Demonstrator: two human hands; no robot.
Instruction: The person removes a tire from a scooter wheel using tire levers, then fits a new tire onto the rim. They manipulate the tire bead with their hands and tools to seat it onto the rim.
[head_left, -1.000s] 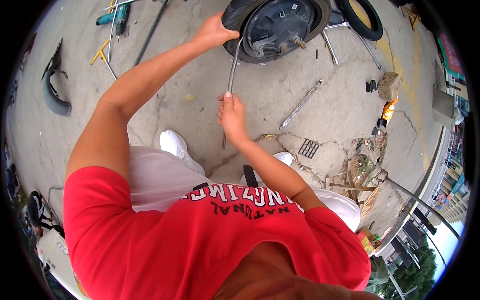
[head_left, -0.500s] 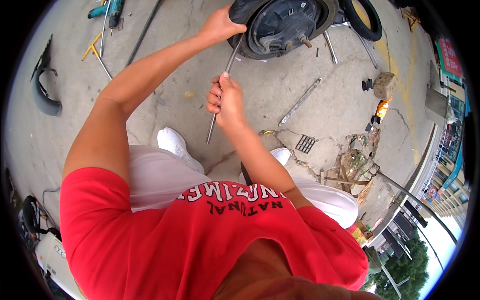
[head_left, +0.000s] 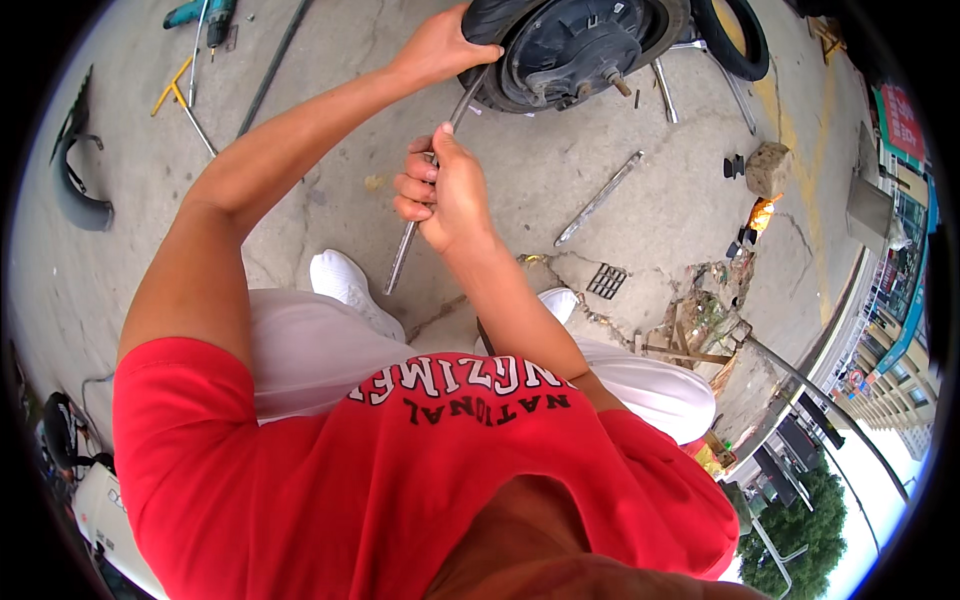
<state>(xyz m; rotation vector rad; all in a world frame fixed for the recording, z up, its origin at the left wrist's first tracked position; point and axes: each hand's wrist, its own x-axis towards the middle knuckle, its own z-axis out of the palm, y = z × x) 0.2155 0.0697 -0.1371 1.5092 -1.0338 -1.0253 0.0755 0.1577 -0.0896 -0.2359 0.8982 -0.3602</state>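
Grey metal bar (head_left: 400, 262), slender and dull, lies in the right hand (head_left: 447, 195), whose grip is curled around it; should its upper end slip off the tire (head_left: 492, 20), it could strike the left hand (head_left: 445, 48). That hand's grip clasps the tire, black rubber at top centre, ringing a round, dark hub (head_left: 575, 50) with a stubby axle (head_left: 621, 86).

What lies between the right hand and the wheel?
In the head view, the upper stretch of the metal bar spans from the right hand to the wheel, meeting it beside the left hand; concrete shows on both sides.
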